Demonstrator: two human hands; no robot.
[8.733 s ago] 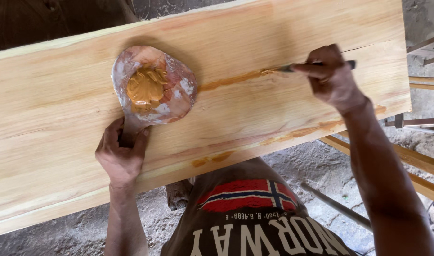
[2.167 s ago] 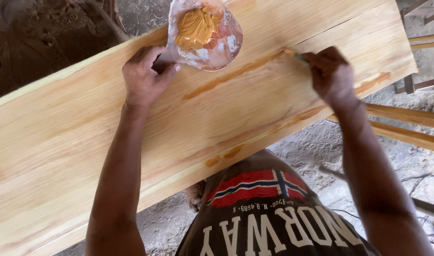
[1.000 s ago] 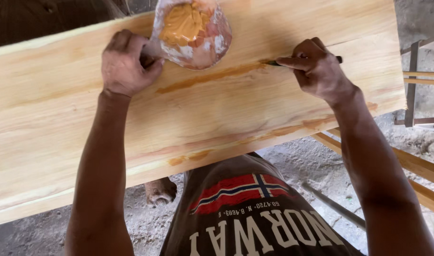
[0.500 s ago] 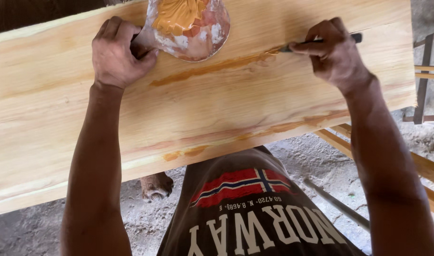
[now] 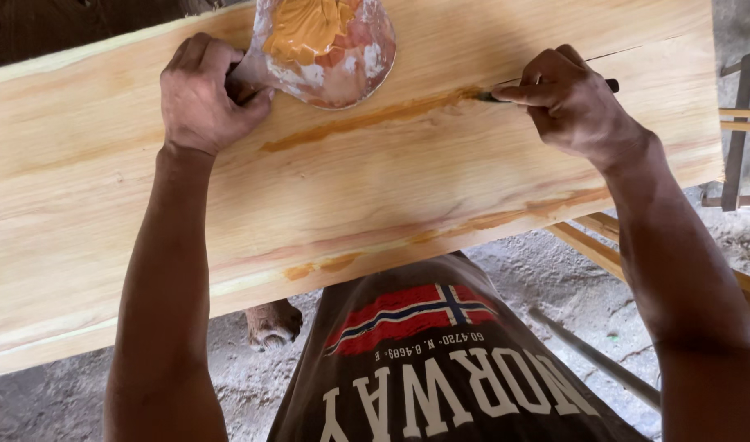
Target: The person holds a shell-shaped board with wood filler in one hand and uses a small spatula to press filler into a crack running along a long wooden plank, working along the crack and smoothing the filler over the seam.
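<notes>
A wide pale wooden plank (image 5: 375,205) lies under both my hands. Just right of my left hand (image 5: 203,94), which pinches its neck, sits a clear plastic bag (image 5: 330,49) of orange-yellow paste. My right hand (image 5: 575,102) is clamped on a thin dark tool (image 5: 547,88), its tip at the orange streak (image 5: 375,119) to the hand's left.

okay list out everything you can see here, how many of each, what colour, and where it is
wooden plank: one, pale yellow with reddish grain, lying across the whole view
filler streak: one, orange-brown, running along the plank between the two hands
clear plastic bag of paste: one, orange-yellow paste inside, on the plank at top centre
thin dark tool: one, tip on the right end of the streak
wooden slats: a few, pale, under the plank's right end
metal frame: one, grey, far right
ground: grey, dusty, below the plank
foot: one, bare, beneath the plank
shirt: one, dark with a flag print, bottom centre
left hand: grip closed on the bag's neck
right hand: grip pinching the tool
</notes>
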